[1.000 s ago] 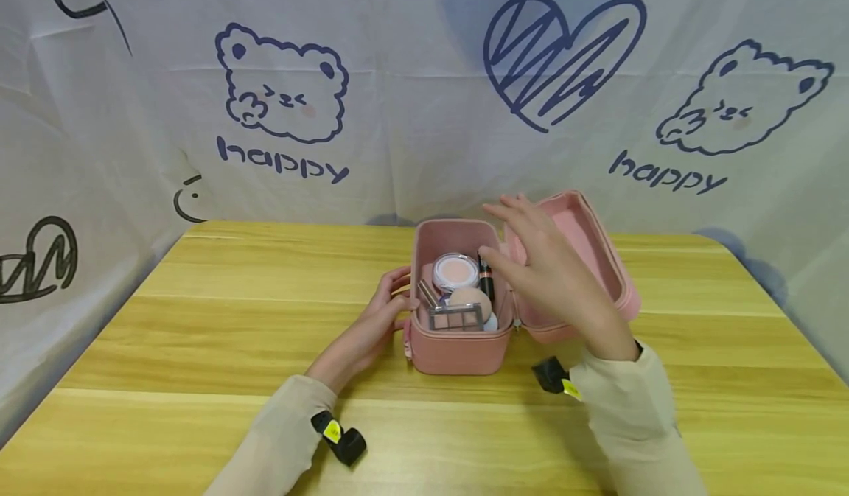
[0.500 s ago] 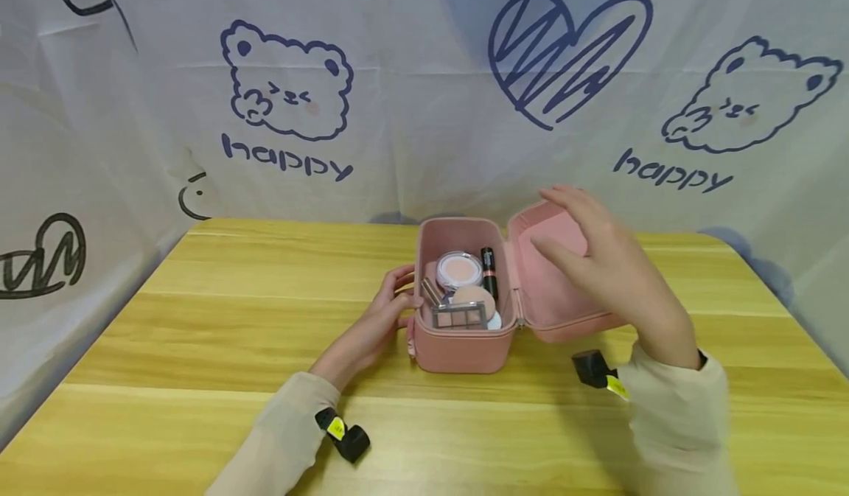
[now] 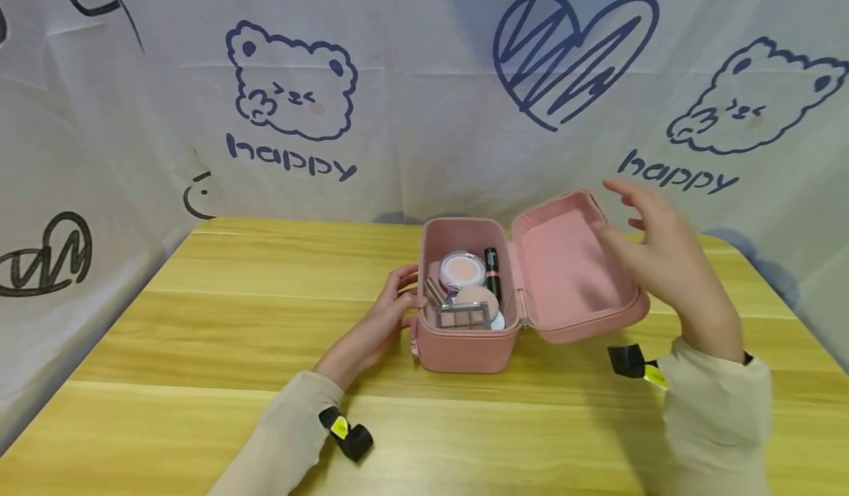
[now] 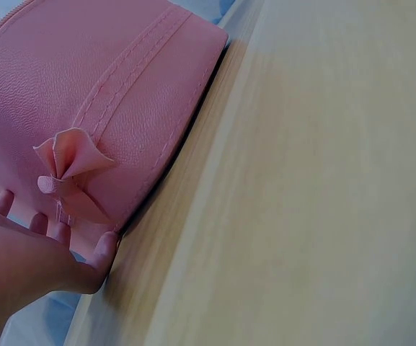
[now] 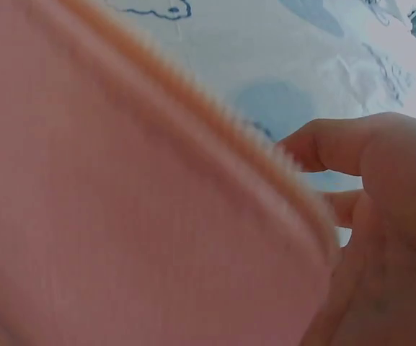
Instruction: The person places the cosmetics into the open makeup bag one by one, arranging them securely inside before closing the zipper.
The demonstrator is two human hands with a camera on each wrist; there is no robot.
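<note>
A pink makeup case (image 3: 467,352) stands on the table with its lid (image 3: 564,267) swung out to the right. Inside lie a round powder compact (image 3: 462,269), a black tube (image 3: 491,271), an eyeshadow palette (image 3: 463,318), a round beige puff (image 3: 477,301) and a slim metallic tube (image 3: 435,291). My left hand (image 3: 368,328) rests against the case's left side; in the left wrist view its fingertips touch the pink leather near a bow (image 4: 78,173). My right hand (image 3: 673,264) is at the lid's right edge, thumb and fingers spread apart. The right wrist view shows the lid's zipper edge (image 5: 215,115) beside the fingers.
The wooden table (image 3: 212,319) extends around the case. Behind it hangs a pale cloth (image 3: 424,98) with bear and heart drawings. Small black devices are worn at the left (image 3: 348,435) and right (image 3: 626,361) wrists.
My right hand has moved right, from above the inside of the case, across the lid, to the lid's outer edge. The left hand stays against the case.
</note>
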